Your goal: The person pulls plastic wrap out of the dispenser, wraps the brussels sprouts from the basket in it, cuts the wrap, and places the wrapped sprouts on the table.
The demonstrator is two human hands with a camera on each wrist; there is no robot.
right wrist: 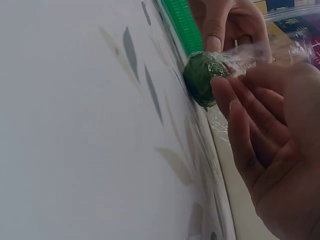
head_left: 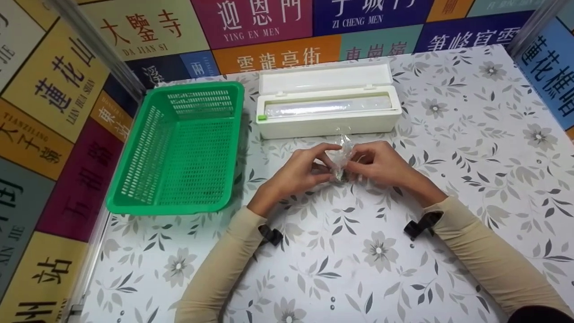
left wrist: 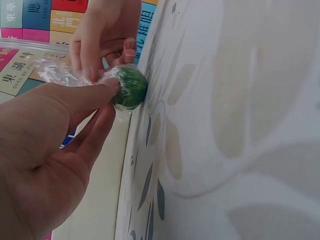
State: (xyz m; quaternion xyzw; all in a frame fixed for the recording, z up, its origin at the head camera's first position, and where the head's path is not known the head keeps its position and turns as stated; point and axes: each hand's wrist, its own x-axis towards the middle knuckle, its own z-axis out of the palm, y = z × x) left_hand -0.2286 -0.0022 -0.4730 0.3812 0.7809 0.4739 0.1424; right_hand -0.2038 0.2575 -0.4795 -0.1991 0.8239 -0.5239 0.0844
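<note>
A round, dark green ball [left wrist: 132, 90] sits on the table inside clear cling film [head_left: 344, 137]; the right wrist view shows the same ball [right wrist: 196, 79] low against the cloth. Above the ball the film is gathered into a loose upright tuft. My left hand [head_left: 301, 167] pinches this gathered film between thumb and fingers, close to the top of the ball. From the other side my right hand [head_left: 381, 163] pinches the film too, its fingertips right at the ball. In the head view the fingers hide most of the ball.
Just beyond my hands stands a white box [head_left: 327, 130] with its lid raised, holding a roll of cling film [head_left: 329, 106]. A green plastic basket [head_left: 238, 134] is to the left. Panels printed with signs [head_left: 269, 56] border the flower-patterned table [head_left: 358, 291].
</note>
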